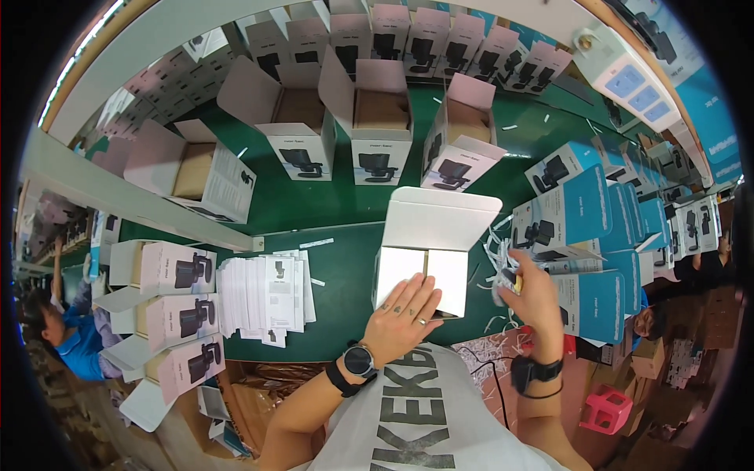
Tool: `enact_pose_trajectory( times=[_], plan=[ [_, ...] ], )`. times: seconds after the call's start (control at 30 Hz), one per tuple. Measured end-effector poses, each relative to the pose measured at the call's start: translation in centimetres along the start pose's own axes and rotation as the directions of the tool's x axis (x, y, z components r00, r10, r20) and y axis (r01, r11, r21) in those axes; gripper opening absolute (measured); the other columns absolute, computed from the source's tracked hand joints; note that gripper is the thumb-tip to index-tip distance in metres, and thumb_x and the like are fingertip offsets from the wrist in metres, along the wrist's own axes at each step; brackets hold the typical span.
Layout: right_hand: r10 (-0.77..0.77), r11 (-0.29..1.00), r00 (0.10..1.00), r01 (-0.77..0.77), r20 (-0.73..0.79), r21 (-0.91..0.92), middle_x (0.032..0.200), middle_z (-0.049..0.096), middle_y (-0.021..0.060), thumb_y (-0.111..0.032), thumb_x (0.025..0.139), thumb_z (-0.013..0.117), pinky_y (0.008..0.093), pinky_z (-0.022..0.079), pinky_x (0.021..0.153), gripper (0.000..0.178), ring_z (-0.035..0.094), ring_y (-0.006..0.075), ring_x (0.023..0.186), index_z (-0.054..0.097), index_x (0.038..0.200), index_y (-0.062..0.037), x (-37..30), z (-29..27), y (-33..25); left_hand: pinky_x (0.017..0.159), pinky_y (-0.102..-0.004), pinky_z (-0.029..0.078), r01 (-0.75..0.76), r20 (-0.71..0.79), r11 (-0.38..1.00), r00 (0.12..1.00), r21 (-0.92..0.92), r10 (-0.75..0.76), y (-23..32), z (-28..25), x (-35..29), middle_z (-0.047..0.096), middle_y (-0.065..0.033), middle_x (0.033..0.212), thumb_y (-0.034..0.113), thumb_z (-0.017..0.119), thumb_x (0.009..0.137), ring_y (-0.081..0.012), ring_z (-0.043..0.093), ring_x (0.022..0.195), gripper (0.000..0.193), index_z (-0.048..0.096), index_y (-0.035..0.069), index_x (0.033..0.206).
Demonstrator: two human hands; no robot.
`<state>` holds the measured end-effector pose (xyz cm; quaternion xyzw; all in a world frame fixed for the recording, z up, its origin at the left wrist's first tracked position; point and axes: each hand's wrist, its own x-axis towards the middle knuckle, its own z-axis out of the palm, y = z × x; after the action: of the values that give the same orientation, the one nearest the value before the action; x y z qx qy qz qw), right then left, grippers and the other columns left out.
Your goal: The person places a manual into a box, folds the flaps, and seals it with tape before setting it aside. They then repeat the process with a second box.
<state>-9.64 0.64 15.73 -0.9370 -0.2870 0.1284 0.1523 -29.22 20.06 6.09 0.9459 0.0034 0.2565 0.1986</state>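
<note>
In front of me stands a small white carton (448,206), its lid flap raised at the back and two inner flaps folded in. My left hand (404,308) lies flat on these flaps, fingers stretched out, with nothing in its grip. To the right of the carton, my right hand (536,292) is closed on a small object with a bit of yellow, too small to make out. It touches or adjoins a tangle of thin white strips (499,250); I cannot tell whether it holds any of them.
Left lies a stack of printed leaflets (259,294). Open cartons (381,157) with brown inserts stand behind and at the left (184,267). Blue-and-white cartons (577,216) crowd the right edge. A pink stool (606,408) stands on the floor at right. Other people are at both sides.
</note>
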Motion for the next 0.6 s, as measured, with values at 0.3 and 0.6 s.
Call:
enact_pose_trajectory(
  times=[0.3,0.6],
  plan=[
    [-0.093,0.390,0.986,0.165,-0.140,0.906,0.117,0.074,0.0097,-0.017,0.109,0.054,0.0291,0.053,0.083,0.037,0.067,0.0171,0.094,0.059,0.141,0.0015,3.2,1.7,-5.4,0.112,-0.0462,0.047,-0.036,0.073,0.997,0.996,-0.063,0.040,-1.9,-2.0,-0.5,0.060,-0.0154,0.147,0.031,0.080,0.089,-0.0369,0.057,0.135,0.057,0.065,0.008,0.138],
    [-0.698,0.598,0.711,0.644,-0.086,0.477,0.105,0.073,0.0071,-0.017,0.095,0.070,0.0353,0.047,0.075,0.035,0.066,0.0202,0.086,0.070,0.129,-0.0087,-0.8,1.6,-7.0,0.087,-0.0388,0.056,0.338,0.105,0.591,0.914,-0.732,-0.393,-1.5,-4.3,-2.1,0.074,-0.0127,0.115,0.018,0.081,0.087,-0.0322,0.072,0.099,0.036,0.072,0.007,0.120]
  ],
)
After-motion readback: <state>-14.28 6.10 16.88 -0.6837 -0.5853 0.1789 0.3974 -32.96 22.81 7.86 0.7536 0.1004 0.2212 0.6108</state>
